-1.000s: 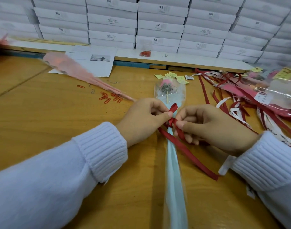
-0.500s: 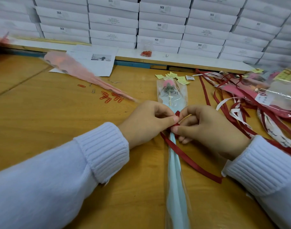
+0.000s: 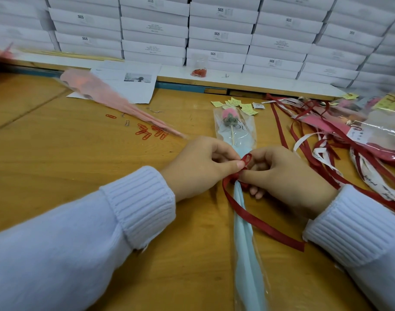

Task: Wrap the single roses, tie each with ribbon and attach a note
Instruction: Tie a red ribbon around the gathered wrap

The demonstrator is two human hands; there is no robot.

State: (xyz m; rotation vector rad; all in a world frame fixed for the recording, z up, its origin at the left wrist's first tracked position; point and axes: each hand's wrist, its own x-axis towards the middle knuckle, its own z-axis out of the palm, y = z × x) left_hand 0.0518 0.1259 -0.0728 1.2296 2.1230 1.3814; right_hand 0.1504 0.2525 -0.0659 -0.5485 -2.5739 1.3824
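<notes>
A single pink rose [image 3: 229, 115] lies in a clear sleeve with a pale blue liner [image 3: 245, 254], lengthwise on the wooden table, flower end away from me. A dark red ribbon [image 3: 257, 218] goes round the sleeve's neck, and its tail trails toward the lower right. My left hand [image 3: 198, 169] pinches a small ribbon loop between thumb and forefinger. My right hand [image 3: 284, 176] pinches the ribbon at the knot from the other side. Small yellow notes [image 3: 236, 104] lie just beyond the flower.
Red paper clips [image 3: 147, 131] and a pink wrapping sleeve [image 3: 106, 95] lie to the left. Loose red and white ribbons [image 3: 322, 140] and wrapped roses [image 3: 375, 131] crowd the right. White boxes [image 3: 214, 34] are stacked along the back, with a printed sheet [image 3: 133, 86] below them.
A small ribbon loop has come up between my fingers at the sleeve's neck. Both hands stay at the knot and have shifted only slightly.
</notes>
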